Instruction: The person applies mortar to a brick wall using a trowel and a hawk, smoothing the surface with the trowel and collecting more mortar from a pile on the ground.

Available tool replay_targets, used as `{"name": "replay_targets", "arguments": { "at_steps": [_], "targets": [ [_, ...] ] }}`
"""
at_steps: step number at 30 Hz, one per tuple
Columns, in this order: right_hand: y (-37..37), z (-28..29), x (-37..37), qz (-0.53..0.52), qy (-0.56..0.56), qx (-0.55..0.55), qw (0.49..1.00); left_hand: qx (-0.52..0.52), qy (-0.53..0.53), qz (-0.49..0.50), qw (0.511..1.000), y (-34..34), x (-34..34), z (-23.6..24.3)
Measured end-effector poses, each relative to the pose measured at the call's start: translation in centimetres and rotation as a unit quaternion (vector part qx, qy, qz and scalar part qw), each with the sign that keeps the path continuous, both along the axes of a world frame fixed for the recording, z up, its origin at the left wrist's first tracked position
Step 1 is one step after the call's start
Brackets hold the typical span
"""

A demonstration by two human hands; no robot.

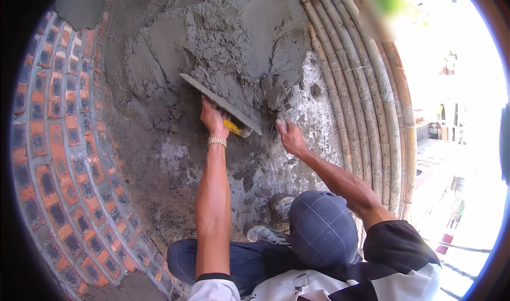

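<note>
The left hand (213, 119) grips the yellow handle (232, 126) of a flat grey plastering trowel (219, 102), pressed against the wet grey cement wall (228, 41). The right hand (289, 136) pinches a small tool I cannot make out. The wet cement looks heavy, soft and sticky.

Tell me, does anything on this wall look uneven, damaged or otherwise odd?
Nothing looks damaged. The grey mortar is lumpy and uneven above the trowel held by the left hand. Near the right hand the wall shows pale, thinly covered patches.
</note>
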State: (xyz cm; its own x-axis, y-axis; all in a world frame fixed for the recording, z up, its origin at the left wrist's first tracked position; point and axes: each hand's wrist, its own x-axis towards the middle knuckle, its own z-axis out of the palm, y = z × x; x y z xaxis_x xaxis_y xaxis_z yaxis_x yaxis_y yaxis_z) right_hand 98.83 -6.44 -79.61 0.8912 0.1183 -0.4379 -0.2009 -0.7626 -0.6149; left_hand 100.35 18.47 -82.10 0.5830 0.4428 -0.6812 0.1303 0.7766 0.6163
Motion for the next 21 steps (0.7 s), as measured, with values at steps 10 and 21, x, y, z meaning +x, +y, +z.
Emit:
{"name": "replay_targets", "arguments": {
  "at_steps": [10, 21],
  "targets": [
    [10.1, 22.8, 17.1, 0.331, -0.159, -0.282, 0.887, 0.174, -0.003, -0.053, 0.983, 13.1, 2.8, 15.2],
    [-8.1, 10.4, 40.6, 0.028, -0.257, -0.240, 0.936, 0.020, 0.106, 0.077, 0.991, 8.8, -7.0, 2.8]
  ]
}}
